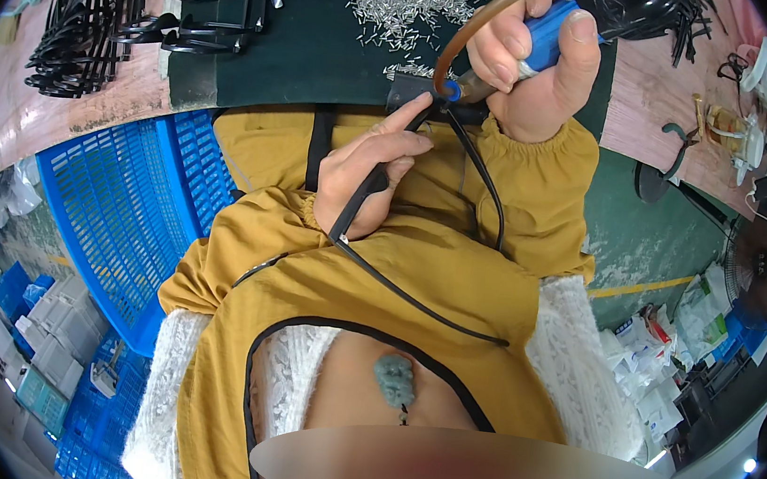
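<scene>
My left hand [360, 175] is closed around a black eyeglass frame [366, 188], its index finger stretched toward the tool tip. One thin temple arm [428, 309] slants down across my yellow apron, and another [478, 170] hangs to the right. In my right hand [543, 87] is a blue-handled power driver [550, 39], with a brown hose [481, 19] curving past it. The driver's tip meets the frame near a small blue ring [454, 91]. Fingers and the tool hide the exact contact point. A dark block [410, 86] sits behind, at the mat's near edge.
Small silver metal pieces [406, 4] lie heaped on the dark green mat [301, 50]. Black eyeglass frames [81, 25] are stacked at the left, with more black parts [636, 13] at the far right. A blue plastic basket [112, 218] stands left of my lap.
</scene>
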`<state>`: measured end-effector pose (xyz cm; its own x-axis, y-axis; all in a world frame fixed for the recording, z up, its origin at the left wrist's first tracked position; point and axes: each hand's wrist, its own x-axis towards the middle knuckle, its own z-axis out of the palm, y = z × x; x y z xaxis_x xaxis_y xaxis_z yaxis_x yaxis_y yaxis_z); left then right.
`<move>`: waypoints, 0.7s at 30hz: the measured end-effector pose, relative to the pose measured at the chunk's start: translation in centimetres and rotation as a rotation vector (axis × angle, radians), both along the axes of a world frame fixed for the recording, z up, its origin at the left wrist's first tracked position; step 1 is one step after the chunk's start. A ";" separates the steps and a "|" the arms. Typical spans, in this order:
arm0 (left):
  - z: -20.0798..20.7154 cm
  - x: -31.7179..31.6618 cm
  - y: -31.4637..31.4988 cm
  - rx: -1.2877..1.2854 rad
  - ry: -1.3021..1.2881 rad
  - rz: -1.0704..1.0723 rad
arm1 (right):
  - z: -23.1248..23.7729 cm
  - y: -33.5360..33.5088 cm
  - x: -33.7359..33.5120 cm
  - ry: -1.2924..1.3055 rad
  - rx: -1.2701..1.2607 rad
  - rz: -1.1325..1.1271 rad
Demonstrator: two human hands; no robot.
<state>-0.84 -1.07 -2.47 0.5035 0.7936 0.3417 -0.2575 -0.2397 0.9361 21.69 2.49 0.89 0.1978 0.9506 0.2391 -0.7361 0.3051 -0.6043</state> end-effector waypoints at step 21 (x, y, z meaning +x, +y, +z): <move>3.9 -8.6 16.6 0.231 0.210 0.967 | -1.0 -4.5 9.5 -0.369 -0.205 -0.640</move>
